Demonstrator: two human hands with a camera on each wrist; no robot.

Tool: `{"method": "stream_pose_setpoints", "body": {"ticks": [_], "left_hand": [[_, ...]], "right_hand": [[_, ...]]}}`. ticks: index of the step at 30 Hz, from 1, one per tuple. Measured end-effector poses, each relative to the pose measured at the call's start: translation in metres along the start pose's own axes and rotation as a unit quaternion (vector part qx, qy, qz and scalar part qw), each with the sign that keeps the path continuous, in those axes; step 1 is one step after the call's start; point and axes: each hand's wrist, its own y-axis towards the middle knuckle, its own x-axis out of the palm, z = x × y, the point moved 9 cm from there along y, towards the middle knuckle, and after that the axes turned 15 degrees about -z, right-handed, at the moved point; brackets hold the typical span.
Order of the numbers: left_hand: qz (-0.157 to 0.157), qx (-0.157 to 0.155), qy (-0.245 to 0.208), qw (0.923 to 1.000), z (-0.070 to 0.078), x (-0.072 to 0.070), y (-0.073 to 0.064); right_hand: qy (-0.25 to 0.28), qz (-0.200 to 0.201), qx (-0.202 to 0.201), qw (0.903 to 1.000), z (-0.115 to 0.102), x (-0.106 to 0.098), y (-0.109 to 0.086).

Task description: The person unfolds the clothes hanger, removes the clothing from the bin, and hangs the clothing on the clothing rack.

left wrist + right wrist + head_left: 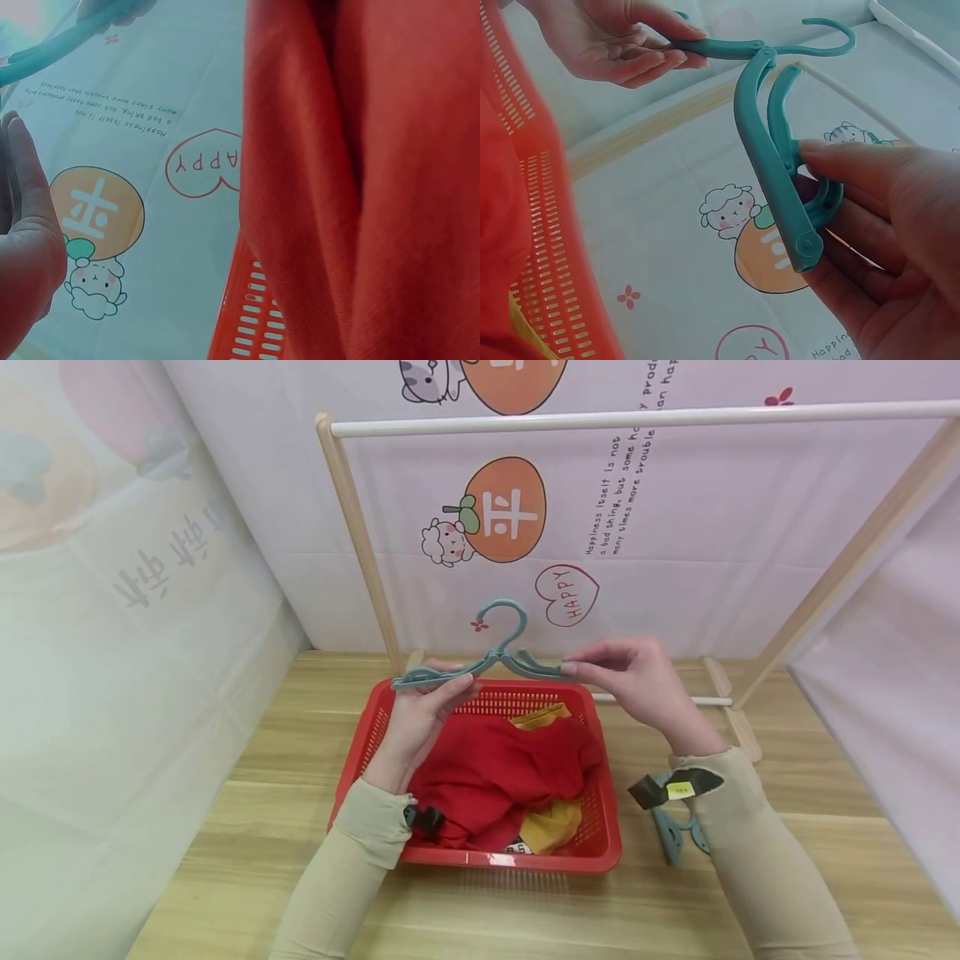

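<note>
Teal hanger (498,655) pinched: left fingers (639,70), right fingers (603,650); right sleeve (761,856) partly hides second hanger (667,838).

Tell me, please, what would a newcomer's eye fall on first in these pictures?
Most likely the bright red basket on the wooden table, holding red cloth and yellow cloth. Next, the teal hanger held by the left hand and right hand, over the basket's far rim in the head view. Behind stands a wooden rack before a cartoon-printed backdrop.
</note>
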Motion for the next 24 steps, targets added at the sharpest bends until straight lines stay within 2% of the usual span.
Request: {"method": "stream_pose_setpoints", "body": {"ticks": [7,20,24], "left_hand": [[0.003,-0.004,-0.008,1.0000,-0.001,-0.001,-0.001],[0.009,-0.002,-0.017,0.9998,0.001,-0.002,-0.001],[0.013,0.001,-0.022,0.9997,0.002,-0.004,-0.001]], "right_hand": [[0.010,0.013,0.007,0.9998,0.001,-0.004,-0.003],[-0.003,0.032,0.035,0.9989,0.005,-0.012,-0.006],[0.005,0.036,0.028,0.9990,0.005,-0.015,-0.007]]}}
